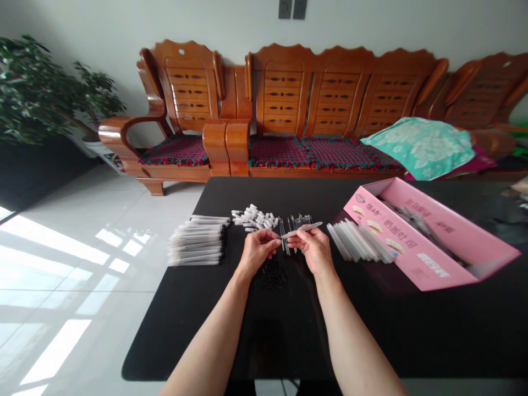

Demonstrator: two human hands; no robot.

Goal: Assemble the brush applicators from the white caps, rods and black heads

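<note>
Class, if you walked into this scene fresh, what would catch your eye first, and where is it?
Centre stage, the left hand and right hand meet over a black table, the right pinching a clear pen tube. A bright pink box lies open at the right, and a stack of assembled pens sits left.

Left hand and right hand close together, fingers pinched.

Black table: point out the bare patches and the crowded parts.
Bare table lies near the front edge, outside both forearms, and behind the pink box. Crowded: the row from the left pen stack through white caps, both hands, to the tube pile.
</note>
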